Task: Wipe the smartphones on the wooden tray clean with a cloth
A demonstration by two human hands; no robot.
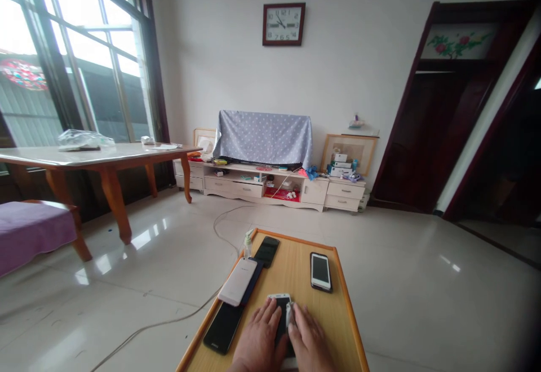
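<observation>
Both my hands rest on a phone (pixel 280 302) lying on a small wooden table (pixel 338 315) at the bottom of the view. My left hand (pixel 258 338) lies flat on the phone's left side, fingers stretched out. My right hand (pixel 309 339) presses a small grey-white cloth (pixel 291 313) against the phone's dark screen. A white-framed phone (pixel 320 271) lies further right. On the left, a white phone (pixel 238 280) is stacked back-up over a dark one, with a black phone (pixel 266 251) behind it and another black phone (pixel 222 327) in front.
A small bottle (pixel 248 243) stands at the table's far left corner. A white cable (pixel 169 321) trails over the glossy tiled floor. A dining table (pixel 97 160) and purple-cushioned seat (pixel 34 228) stand left, a low TV cabinet (pixel 274 186) at the far wall, a dark doorway (pixel 426 135) right.
</observation>
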